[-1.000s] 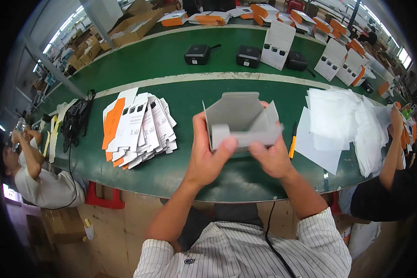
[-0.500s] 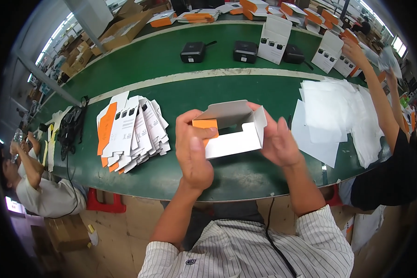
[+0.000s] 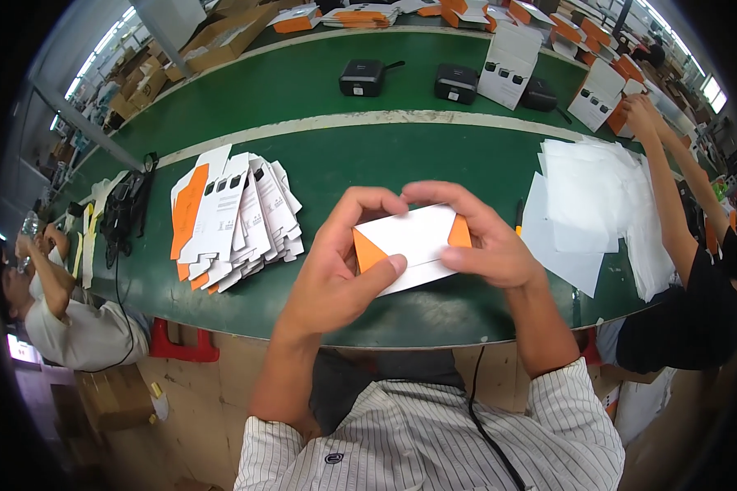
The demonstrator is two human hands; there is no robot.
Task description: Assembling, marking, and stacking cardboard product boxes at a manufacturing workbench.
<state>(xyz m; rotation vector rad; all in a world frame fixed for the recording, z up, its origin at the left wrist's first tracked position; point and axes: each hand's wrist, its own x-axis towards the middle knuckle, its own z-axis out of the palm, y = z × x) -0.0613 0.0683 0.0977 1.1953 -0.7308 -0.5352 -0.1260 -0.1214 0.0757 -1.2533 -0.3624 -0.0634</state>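
Between my two hands is a white and orange cardboard box [image 3: 422,237]. White flaps lie folded across its upward face, with orange corners showing at both sides. My left hand [image 3: 340,266] wraps the box's left end, its thumb pressing on the white flap. On the other end, my right hand [image 3: 495,245] grips with fingers curled over the far edge and thumb on the flap. The box's underside is hidden. To the left lies a pile of flattened white and orange cartons [image 3: 237,221].
White sheets [image 3: 594,196] are stacked at the right, beside a dark pen-like item [image 3: 519,214]. On the green bench's [image 3: 303,90] far strip stand black cases [image 3: 362,78] and an upright open box [image 3: 508,65]. A co-worker's hands [image 3: 640,114] handle boxes at far right; black cables [image 3: 127,217] lie left.
The box's open side is now covered by folded flaps. My left hand has shifted its grip, and both thumbs now press on the flaps. The co-worker's hands at right have come together.
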